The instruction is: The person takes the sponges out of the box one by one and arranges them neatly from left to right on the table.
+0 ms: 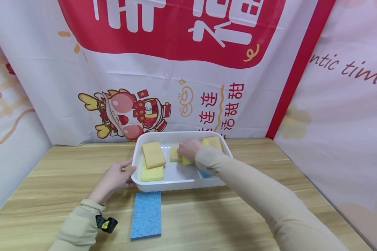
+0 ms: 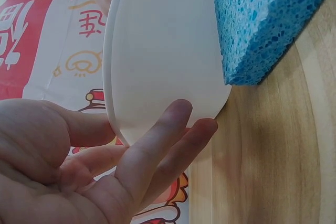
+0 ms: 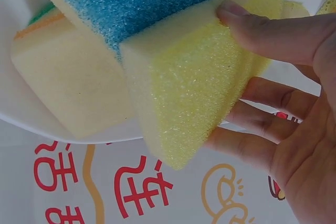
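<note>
Yellow sponge (image 3: 199,93) sits within the tray (image 1: 182,185), right of centre there in the head view. Right hand (image 1: 189,148) has its fingers grasping this sponge, the thumb on its upper edge and the other fingers on the opposite side. Left hand (image 1: 114,178) has fairly straight fingers laid against the outside of the tray's left end; whether any hooks over the rim I cannot tell.

Foam probably yields easily, so a light, even pinch should do. In the right wrist view the yellow sponge appears to touch the blue block (image 3: 136,3); easing its corner off that face first would avoid dragging the neighbour. The left hand's contact should help stop the tray sliding.

As for edges, the far rim runs close to the banner (image 1: 144,66), leaving little room toward the top of the frame. The right sleeve (image 1: 254,188) crosses the tray's lower right corner, so the forearm needs care above that rim. Inside, the tan sponge (image 1: 154,155) lies on a pale sponge (image 1: 152,175) at left; bare tray floor shows at middle. Below the tray, the blue slab (image 1: 146,215) takes the lower left of centre, with open surface (image 1: 201,226) to its right.
</note>
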Action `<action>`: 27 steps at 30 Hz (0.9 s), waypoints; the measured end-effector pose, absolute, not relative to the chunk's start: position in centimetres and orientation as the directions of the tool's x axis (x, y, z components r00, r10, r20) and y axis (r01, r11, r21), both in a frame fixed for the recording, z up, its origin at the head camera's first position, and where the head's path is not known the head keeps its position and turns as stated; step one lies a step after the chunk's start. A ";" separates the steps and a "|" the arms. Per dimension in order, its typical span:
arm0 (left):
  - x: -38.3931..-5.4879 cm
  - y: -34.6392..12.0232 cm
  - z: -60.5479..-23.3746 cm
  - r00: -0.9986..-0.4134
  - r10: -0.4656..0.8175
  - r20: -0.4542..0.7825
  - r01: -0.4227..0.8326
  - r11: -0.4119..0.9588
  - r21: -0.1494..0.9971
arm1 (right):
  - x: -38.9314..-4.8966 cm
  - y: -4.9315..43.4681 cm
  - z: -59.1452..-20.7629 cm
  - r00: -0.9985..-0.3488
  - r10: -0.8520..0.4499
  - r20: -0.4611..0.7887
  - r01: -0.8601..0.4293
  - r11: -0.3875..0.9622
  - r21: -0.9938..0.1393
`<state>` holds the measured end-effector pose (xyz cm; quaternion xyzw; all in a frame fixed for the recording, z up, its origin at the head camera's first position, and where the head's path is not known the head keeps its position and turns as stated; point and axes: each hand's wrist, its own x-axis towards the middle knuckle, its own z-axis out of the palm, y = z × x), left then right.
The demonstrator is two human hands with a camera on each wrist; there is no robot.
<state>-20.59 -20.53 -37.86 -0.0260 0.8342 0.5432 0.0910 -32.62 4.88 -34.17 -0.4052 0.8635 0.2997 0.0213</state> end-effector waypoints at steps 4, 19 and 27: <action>-20.6 -20.5 -37.9 -0.982 0.049 -0.185 -0.149 0.409 0.900 | -32.7 4.9 -34.2 -0.673 -0.685 -0.279 -0.712 0.498 0.495; -20.6 -20.4 -37.9 -0.983 0.048 -0.177 -0.144 0.400 0.905 | -33.0 4.9 -34.5 -0.676 -0.684 -0.275 -0.705 0.493 0.510; -20.5 -20.4 -37.8 -0.982 0.044 -0.183 -0.149 0.409 0.900 | -33.0 4.9 -34.5 -0.674 -0.688 -0.270 -0.701 0.479 0.528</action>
